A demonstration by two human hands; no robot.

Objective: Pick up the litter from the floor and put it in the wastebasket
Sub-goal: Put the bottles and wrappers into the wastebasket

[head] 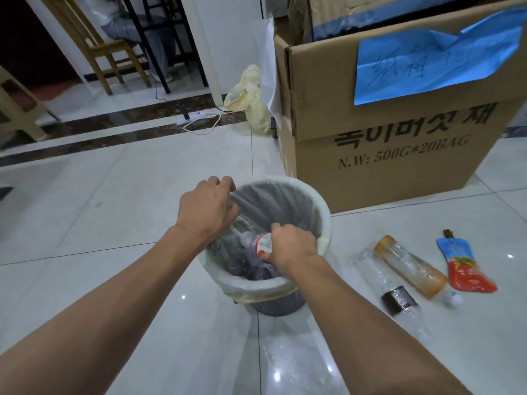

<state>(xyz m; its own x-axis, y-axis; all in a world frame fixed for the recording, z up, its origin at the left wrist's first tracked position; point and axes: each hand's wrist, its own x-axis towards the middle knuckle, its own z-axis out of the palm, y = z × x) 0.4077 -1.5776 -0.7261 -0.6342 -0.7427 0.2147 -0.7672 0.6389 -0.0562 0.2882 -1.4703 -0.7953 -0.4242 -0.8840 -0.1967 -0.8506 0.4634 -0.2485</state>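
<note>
A grey wastebasket (323,223) lined with a clear bag stands on the tiled floor at the centre. My left hand (206,210) grips the bag at the bin's left rim. My right hand (291,248) is over the bin's mouth, closed on a clear plastic bottle with a red and white label (261,243) that points down into the bin. On the floor to the right lie a clear bottle with a dark label (396,297), a clear bottle with orange residue (410,266) and a red and blue pouch (463,265).
A large cardboard box (385,132) with a blue paper sheet stands right behind the bin. A yellowish plastic bag (249,101) and a white power strip with cable (199,121) lie further back. Wooden chairs (94,44) stand at the far left.
</note>
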